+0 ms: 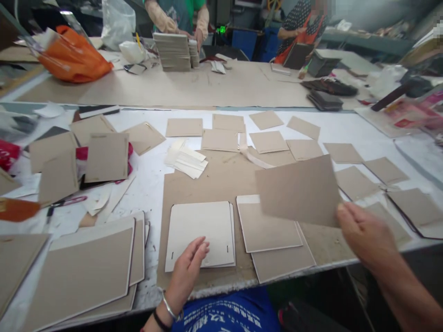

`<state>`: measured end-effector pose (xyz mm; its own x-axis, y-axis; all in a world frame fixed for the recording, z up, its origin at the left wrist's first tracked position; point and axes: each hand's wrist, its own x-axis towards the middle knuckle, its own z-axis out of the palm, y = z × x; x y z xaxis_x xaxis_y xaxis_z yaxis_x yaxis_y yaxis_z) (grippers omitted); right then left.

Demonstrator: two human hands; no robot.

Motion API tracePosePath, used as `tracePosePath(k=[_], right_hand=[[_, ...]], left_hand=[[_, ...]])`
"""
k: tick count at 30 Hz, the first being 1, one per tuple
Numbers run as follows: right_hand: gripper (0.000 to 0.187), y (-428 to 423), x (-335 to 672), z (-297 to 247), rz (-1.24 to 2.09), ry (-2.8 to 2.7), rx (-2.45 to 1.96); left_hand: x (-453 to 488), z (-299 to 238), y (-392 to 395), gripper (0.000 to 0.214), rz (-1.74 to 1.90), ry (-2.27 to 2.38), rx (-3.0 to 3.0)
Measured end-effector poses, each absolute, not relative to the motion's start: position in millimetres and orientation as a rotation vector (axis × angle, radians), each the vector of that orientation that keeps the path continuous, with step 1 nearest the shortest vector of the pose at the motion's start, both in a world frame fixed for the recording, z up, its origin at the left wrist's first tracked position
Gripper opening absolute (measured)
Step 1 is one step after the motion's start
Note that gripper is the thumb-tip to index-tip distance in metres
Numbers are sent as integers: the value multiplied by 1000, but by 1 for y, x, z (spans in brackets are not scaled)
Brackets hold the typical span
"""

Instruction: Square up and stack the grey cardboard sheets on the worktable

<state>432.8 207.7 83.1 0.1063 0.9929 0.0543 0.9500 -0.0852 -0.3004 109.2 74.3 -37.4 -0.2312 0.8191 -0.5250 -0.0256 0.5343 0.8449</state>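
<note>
In my right hand (367, 230) is a flat grey-brown cardboard panel (299, 191), pinched at its lower right corner and held up above the table. My left hand (190, 260) is at the lower edge of a stack of white panels (200, 230) with rounded top corners and two small dark slits. Its fingers are loosely bent, with nothing visible in them; whether they touch the panel I cannot tell. Right of that stack, partly below the held panel, lie overlapping cardboard panels with pale borders (273, 230). All of these are over a brown board (221, 184).
Larger bordered panels (93, 258) are piled at the left. Several small cardboard pieces (268, 141) lie across the back and right. Pale paper strips (187, 159) and an orange-handled tool (19, 209) are nearby. Two people work beyond, near a tall stack (173, 51) and an orange bag (74, 55).
</note>
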Motion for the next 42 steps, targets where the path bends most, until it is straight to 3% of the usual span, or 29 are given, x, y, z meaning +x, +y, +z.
tracePosePath(k=[4, 7, 12, 19, 28, 42], right_hand=[[32, 170, 354, 39, 1026, -1681, -1781], [38, 151, 317, 3, 1233, -1681, -1659], [34, 144, 291, -44, 1215, -1978, -1641], [24, 132, 273, -84, 1115, -2188, -1795], [22, 121, 275, -90, 901, -2387, -2026], [22, 124, 267, -86, 813, -2554, -2149]], left_hand=[[91, -36, 72, 66, 1075, 1552, 526], [70, -40, 60, 60, 1095, 1602, 521], [31, -55, 42, 44, 1060, 1795, 576], [7, -82, 41, 37, 941, 1805, 600], [4, -106, 51, 18, 723, 1888, 710], [4, -108, 52, 16, 627, 1968, 815]])
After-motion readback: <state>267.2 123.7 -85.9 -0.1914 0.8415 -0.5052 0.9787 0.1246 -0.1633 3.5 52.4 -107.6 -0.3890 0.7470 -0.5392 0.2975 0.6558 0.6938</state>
